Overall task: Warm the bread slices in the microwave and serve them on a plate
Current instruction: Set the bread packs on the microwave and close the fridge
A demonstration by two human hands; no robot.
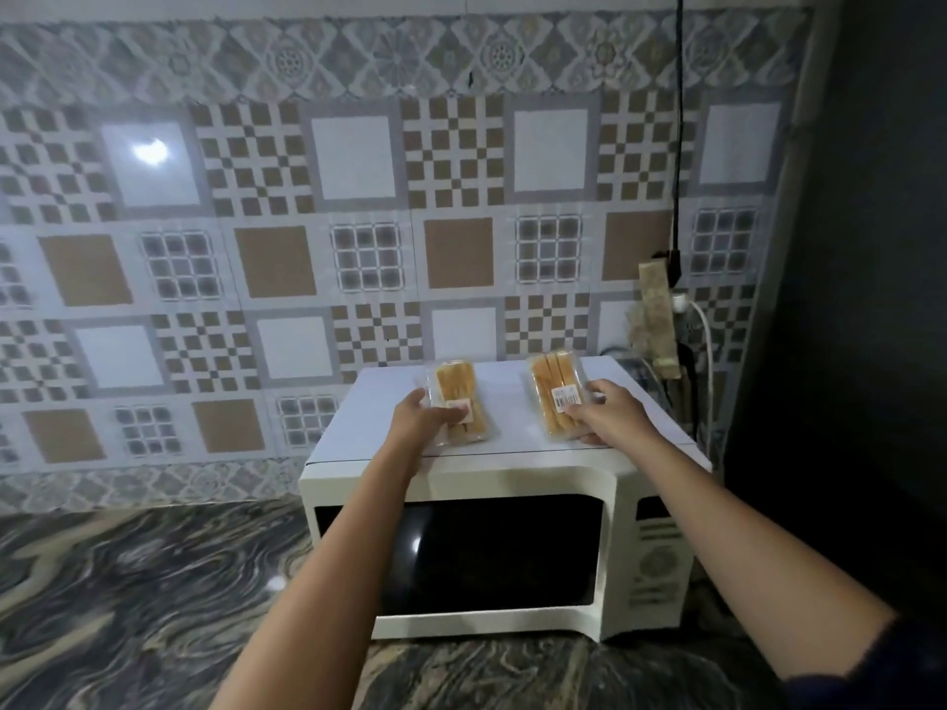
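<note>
Two clear plastic packs of bread slices lie on top of a white microwave [389, 402] whose dark door is closed. My left hand [420, 417] grips the near end of the left bread pack [457, 392], thumb over its label. My right hand [612, 409] holds the right bread pack [551, 392] at its near right corner, beside its barcode sticker. Both packs rest on the microwave's top. No plate is in view.
The microwave stands on a dark marbled counter [128, 597] against a patterned tiled wall. A power strip with plugs and cables [666, 320] hangs at the wall behind the microwave's right side. A dark surface [861, 299] rises at the far right.
</note>
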